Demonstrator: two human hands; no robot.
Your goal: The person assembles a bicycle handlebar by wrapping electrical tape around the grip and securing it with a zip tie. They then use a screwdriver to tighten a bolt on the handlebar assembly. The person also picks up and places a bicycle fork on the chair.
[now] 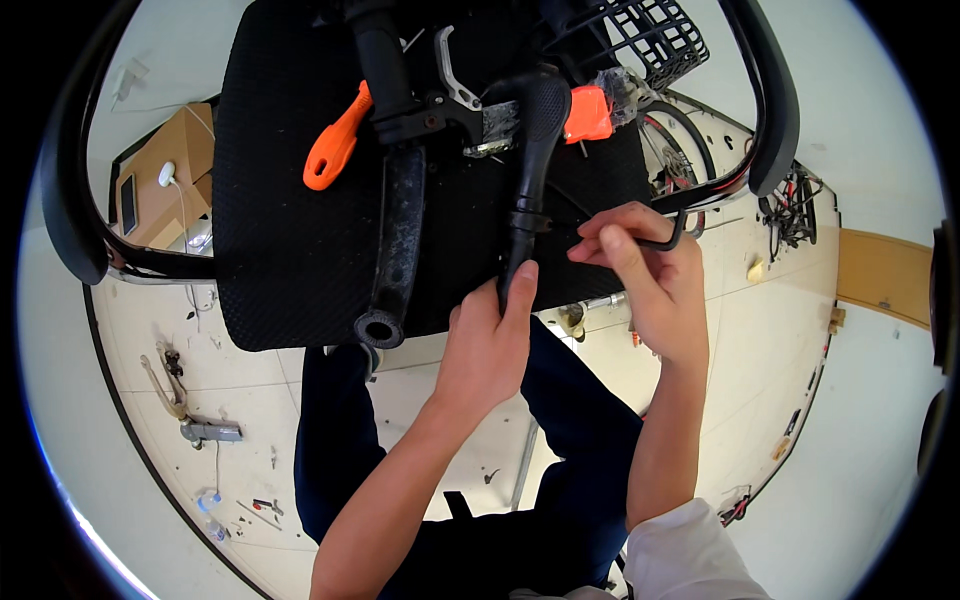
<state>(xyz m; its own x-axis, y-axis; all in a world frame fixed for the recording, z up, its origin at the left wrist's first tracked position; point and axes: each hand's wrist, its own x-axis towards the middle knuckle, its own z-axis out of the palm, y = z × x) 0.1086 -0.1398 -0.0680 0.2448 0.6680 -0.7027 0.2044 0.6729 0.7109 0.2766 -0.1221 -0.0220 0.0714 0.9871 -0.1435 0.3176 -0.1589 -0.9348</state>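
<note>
My left hand [487, 345] is closed around the lower end of a black bicycle handlebar grip [541, 125], thumb along the bar. The grip's wide end points away from me, and a narrow collar sits partway down it. To its right, my right hand [663, 285] is closed on a bent black hex key [672, 238]; its short end sticks out past the fingers. The fingertips are near the collar but apart from it. Left of the bar lies a worn black crank arm [398, 235] with a round hole at its near end.
Everything rests on a black chair seat [275, 255] between two armrests. An orange-handled tool [336, 145], a silver brake lever [453, 68], an orange piece [588, 115] and a black basket [650, 42] lie around. A cardboard box [180, 150] and bicycle parts [195, 425] are on the floor.
</note>
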